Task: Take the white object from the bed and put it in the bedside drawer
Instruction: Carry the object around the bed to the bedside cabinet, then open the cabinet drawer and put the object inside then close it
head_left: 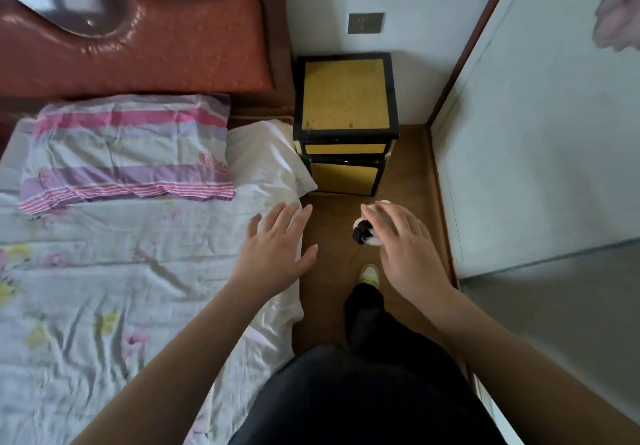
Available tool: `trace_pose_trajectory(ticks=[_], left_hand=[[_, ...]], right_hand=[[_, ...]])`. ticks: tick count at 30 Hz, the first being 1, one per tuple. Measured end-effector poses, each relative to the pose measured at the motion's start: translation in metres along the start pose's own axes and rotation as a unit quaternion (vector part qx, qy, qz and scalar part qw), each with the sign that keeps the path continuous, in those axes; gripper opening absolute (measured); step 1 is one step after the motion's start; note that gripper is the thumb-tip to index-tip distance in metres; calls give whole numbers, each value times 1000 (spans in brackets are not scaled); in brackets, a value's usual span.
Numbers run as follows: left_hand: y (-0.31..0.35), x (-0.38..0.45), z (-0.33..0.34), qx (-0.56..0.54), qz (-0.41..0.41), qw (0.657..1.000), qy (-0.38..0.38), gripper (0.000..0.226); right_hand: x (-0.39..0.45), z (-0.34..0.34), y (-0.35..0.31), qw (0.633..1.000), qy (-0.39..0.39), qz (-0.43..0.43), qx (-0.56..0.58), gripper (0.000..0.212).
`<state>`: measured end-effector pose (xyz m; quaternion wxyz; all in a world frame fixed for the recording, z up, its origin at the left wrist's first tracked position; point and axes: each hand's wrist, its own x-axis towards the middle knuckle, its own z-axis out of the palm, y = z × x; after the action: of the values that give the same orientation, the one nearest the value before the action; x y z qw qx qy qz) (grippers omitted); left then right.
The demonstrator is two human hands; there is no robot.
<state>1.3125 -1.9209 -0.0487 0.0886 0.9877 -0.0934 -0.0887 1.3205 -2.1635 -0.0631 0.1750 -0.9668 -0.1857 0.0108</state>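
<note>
A: Hand status?
B: Right hand (403,236) grips the white object (367,228), black strap showing, above the floor (332,236) in front of the bedside drawer (344,148). Drawer fronts closed.
A: Left?
B: Left hand (277,243) spread flat, holding nothing, over the edge of the bed (104,288).
A: Room?
B: Striped pillow (128,150), red headboard (156,46), narrow aisle.

Glossy red padded headboard (145,46) above a creased cloth sheet (104,288) and striped pillow (128,150); speckled matt yellow panels on the black-framed bedside cabinet (344,94).
</note>
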Motion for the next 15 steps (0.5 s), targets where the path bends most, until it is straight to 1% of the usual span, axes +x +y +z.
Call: trace_pose_trajectory(ticks=[3,5,7,10,15], left_hand=[[1,58,-7,7,-8,1000,-23,68],[4,93,-15,1,1,1000,-15,68],[5,128,-21,-1,16,1000,-2,67],[2,174,-25,-1,23,1000,-7,65],[-17,242,-4,-1,33,999,-20,59]], right_hand=[[46,-4,35,1000,-11,6,3,59],[74,-6,55,1000,-24,0,-7,60],[101,-5,73,999,-34,-25,-24,62],[145,-6,93,996,-52,-53,-42,62],[204,5,110,999,-24,-16,-23,56]])
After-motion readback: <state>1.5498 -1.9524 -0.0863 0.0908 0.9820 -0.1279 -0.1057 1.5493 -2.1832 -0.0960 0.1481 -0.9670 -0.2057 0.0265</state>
